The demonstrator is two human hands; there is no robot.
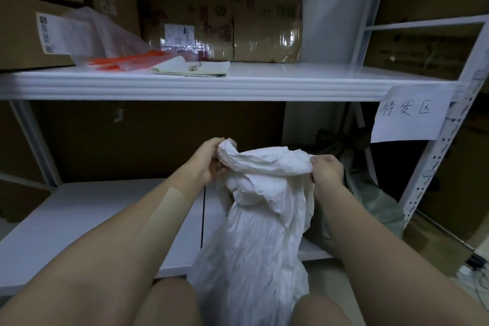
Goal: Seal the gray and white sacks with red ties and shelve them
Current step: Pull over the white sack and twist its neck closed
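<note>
A crumpled white sack stands upright between my knees, in front of the lower shelf. My left hand grips the left side of its open mouth. My right hand grips the right side, and the rim is stretched between the two. A gray-green sack lies on the lower shelf just behind my right forearm. Red ties lie in a clear plastic bag on the upper shelf, to the left.
Cardboard boxes and a taped brown bundle fill the back of the upper shelf. A folded pale cloth lies beside the ties. A handwritten paper label hangs from the right upright. Cables lie on the floor at right.
</note>
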